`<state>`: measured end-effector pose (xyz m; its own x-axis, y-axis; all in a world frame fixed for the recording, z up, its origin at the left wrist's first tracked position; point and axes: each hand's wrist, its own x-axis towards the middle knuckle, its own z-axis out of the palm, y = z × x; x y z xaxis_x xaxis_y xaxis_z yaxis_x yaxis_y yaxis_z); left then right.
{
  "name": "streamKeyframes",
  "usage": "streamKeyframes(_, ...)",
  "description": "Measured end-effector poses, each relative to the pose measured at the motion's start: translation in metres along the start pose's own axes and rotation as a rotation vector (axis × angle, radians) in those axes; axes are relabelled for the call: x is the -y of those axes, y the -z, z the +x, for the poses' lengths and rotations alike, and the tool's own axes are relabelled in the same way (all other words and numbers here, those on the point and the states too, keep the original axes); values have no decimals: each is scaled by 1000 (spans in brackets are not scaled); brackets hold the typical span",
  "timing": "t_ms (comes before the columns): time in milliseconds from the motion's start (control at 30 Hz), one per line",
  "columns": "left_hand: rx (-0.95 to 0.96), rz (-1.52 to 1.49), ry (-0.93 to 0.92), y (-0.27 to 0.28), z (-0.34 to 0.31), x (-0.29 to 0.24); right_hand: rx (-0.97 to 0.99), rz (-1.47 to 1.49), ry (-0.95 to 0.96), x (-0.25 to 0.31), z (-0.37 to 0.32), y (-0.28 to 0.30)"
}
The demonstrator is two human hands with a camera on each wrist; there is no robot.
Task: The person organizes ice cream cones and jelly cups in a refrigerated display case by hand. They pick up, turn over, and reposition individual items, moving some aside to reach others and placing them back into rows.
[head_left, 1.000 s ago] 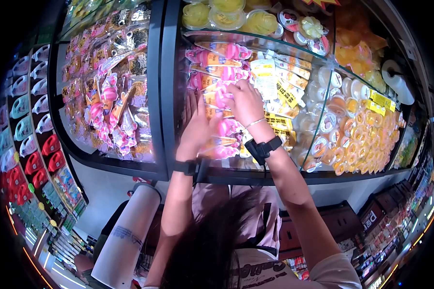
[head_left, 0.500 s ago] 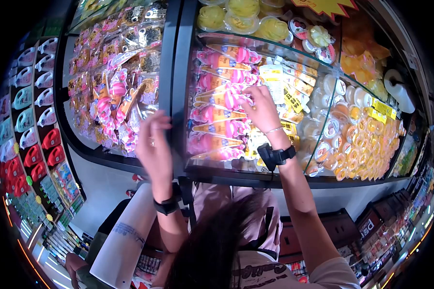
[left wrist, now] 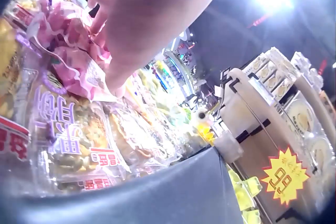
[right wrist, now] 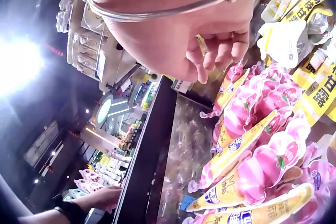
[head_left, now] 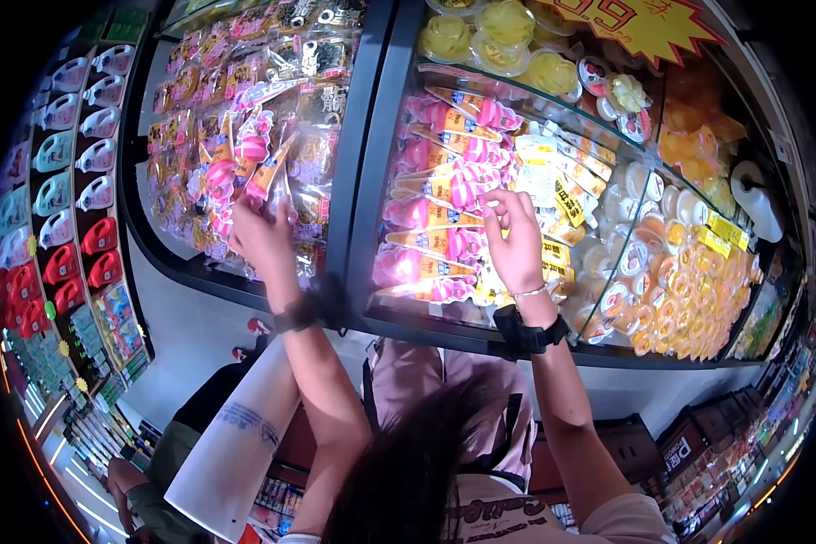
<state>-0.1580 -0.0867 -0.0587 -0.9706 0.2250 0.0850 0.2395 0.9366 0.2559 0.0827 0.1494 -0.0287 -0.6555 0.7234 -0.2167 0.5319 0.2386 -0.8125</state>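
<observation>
My left hand (head_left: pixel 265 247) reaches into the left bin, fingers and thumb about the pink end of a cone-shaped pouch (head_left: pixel 261 181), one of several orange-and-pink ones heaped there. In the left wrist view, crumpled pink wrapping (left wrist: pixel 71 50) shows against the fingers; the fingertips are partly hidden. My right hand (head_left: pixel 517 247) hovers over the right bin with loosely bent fingers and nothing in them. Below it, matching ice-cream-cone pouches (head_left: pixel 444 218) lie in an overlapping row, pink swirls to the right, as the right wrist view shows with pink pouches (right wrist: pixel 262 166) close by.
A dark divider (head_left: pixel 372 154) separates the bins. Clear packets (head_left: pixel 177 91) fill the left bin around the cones. White-and-yellow pouches (head_left: pixel 562 181) and small jelly cups (head_left: pixel 689 299) lie to the right, behind glass panels. A white cylinder (head_left: pixel 231 453) stands by the front edge.
My left hand has moved from the right bin's cone row across the divider to the heap in the left bin. My right hand stays over the right bin, slightly drawn back from the cones.
</observation>
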Motion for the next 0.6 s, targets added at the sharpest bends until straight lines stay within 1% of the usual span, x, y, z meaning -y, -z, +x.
streamKeyframes(33,-118,15,-73,-6,0,-3,-2,8,26,1,-1,-1)
streamKeyframes(133,28,135,26,-1,9,-15,-7,29,41,4,-5,-1)
streamKeyframes(167,21,131,7,-1,12,-16,-31,22,70,6,-6,-1)
streamKeyframes(267,19,125,91,21,13,-23,-68,48,105,9,-8,4)
streamKeyframes(300,-55,-30,24,24,9,-13,-86,89,105,11,-9,6)
streamKeyframes(333,-79,-190,21,39,-2,-24,-67,130,96,15,-12,8)
streamKeyframes(400,-39,-701,111,64,-34,-53,-33,215,86,22,-17,10)
streamKeyframes(433,76,-873,200,70,-50,-62,36,248,115,23,-20,11)
streamKeyframes(467,196,-1041,292,75,-68,-70,101,367,90,30,-25,9)
streamKeyframes(533,541,-1385,438,79,-106,-87,230,603,38,45,-34,3)
streamKeyframes(567,707,-1350,448,83,-117,-97,310,702,-38,42,-39,-2)
streamKeyframes(600,873,-1306,457,86,-126,-106,359,832,-168,49,-44,2)
